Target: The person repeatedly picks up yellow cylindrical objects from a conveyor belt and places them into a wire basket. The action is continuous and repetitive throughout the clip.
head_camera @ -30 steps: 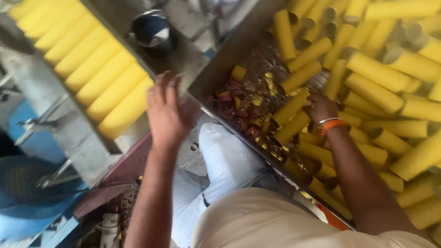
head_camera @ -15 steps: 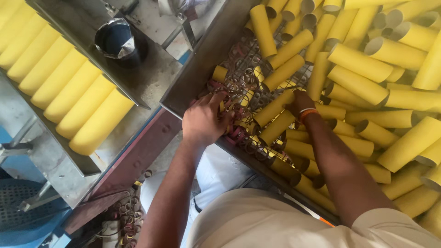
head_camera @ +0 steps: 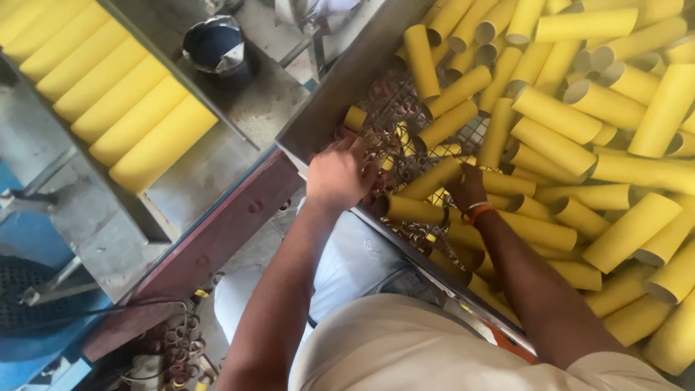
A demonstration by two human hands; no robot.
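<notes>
With the left hand (head_camera: 339,174) laid open-fingered on the mesh at the near-left corner of the metal bin (head_camera: 329,101) and the right hand (head_camera: 467,190) closed on a yellow tube (head_camera: 434,177) nearby, tubes are best gripped mid-length and lifted clear of the pile.

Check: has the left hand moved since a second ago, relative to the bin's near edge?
Yes. The left hand went from outside the metal bin, over its near edge, into the corner among the yellow tubes.
</notes>
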